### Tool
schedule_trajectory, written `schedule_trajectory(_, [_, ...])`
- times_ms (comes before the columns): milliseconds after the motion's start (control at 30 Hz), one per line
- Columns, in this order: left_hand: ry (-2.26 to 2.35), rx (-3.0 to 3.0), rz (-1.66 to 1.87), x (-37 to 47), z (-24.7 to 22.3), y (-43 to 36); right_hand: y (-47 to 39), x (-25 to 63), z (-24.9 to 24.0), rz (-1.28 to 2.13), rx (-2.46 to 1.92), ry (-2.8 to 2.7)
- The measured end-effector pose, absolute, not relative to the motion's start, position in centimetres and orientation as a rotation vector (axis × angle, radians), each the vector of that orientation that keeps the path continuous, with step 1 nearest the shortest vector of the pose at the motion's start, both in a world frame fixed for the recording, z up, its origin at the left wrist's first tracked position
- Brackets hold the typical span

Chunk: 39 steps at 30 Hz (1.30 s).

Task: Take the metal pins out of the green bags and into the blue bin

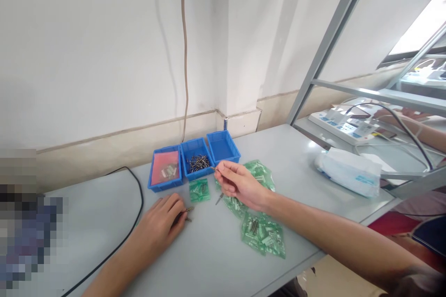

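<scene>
My right hand (pixel 240 185) is closed in a pinch on a small thin metal pin just in front of the middle blue bin (pixel 197 177). Inside that bin lies a heap of dark metal pins (pixel 198 163). Resting low on the table, my left hand (pixel 165 218) has its fingers closed around metal pins (pixel 189 209) whose ends stick out to the right. Between the hands a small green bag (pixel 200 190) lies flat with dark pieces in it. Green plastic bags (pixel 263 234) of small parts lie under and beside my right hand.
The left blue bin (pixel 165 187) holds a pink sheet (pixel 163 162) and a clear bag of pale pieces. Another blue bin (pixel 223 146) stands at right. A black cable (pixel 141 190) crosses the table (pixel 216 264). A white soft pack (pixel 348 171) lies by the metal frame; another person's arm (pixel 427 132) shows beyond.
</scene>
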<state>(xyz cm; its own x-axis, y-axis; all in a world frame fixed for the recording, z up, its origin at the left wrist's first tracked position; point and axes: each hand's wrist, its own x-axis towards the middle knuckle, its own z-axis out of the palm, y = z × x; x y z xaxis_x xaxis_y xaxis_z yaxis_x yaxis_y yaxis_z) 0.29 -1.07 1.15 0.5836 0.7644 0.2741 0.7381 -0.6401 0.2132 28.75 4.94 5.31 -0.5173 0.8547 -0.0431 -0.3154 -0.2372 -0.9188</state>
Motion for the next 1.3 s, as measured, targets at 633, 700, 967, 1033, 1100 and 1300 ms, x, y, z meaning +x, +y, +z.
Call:
schedule_trajectory(633, [1.28, 2.697, 0.525, 0.4, 1.3, -1.1, 3.7, 28.8, 4.9, 1.11, -0.927, -1.809])
schedule_trajectory(700, [1.285, 2.694, 0.517, 0.3, 1.3, -1.1, 3.8, 28.7, 4.7, 1.156, -0.913, -1.746])
schedule_trajectory(967, [1.288, 2.693, 0.521, 0.2, 1.1, -1.1, 4.4, 28.6, 4.2, 1.172, -0.98, -1.635])
schedule_trajectory(1033, [1.281, 2.69, 0.521, 0.2, 1.1, -1.1, 4.5, 28.8, 4.2, 1.173, -1.021, -1.632])
schedule_trajectory(1100, [1.281, 2.692, 0.523, 0.2, 1.2, -1.1, 4.7, 28.8, 4.2, 1.136, -1.025, -1.655])
schedule_trajectory(1300, [1.294, 2.699, 0.543, 0.3, 1.2, -1.1, 4.9, 29.0, 4.0, 0.884, -0.998, -1.834])
